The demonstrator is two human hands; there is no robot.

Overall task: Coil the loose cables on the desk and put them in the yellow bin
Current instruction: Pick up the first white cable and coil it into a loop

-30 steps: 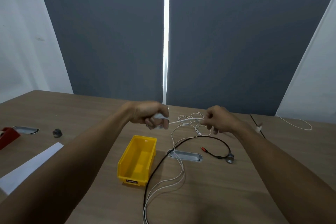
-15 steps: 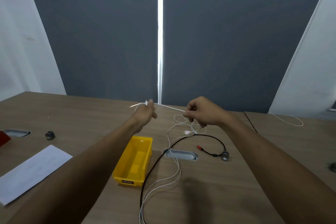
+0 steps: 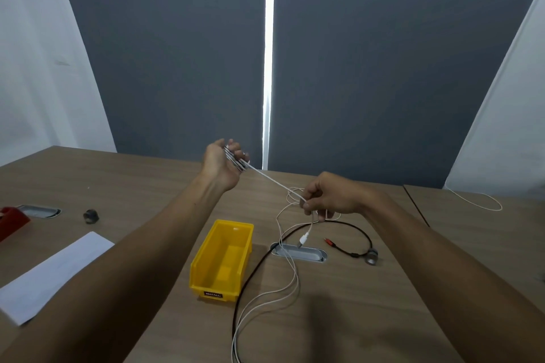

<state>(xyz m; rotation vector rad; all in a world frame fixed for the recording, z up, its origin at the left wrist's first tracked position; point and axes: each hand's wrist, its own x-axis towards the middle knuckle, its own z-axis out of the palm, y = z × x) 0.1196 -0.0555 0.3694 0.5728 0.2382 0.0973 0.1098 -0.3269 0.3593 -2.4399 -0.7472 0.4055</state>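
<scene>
Table [image 3: 368,318] is carrying the empty yellow bin [image 3: 223,261]. Left hand [image 3: 222,164] is gripping white cable [image 3: 271,180] loops, fingers curled around them; right hand [image 3: 330,196] is pinching its taut strand above the table.

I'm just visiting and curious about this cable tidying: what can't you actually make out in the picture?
- Head view: how many loops the left hand holds of the white cable; its fingers cover them.
- The white cable and black cable run off the bottom edge.
- The yellow bin label is too small to read.
- The red object is cut by the left edge.
</scene>
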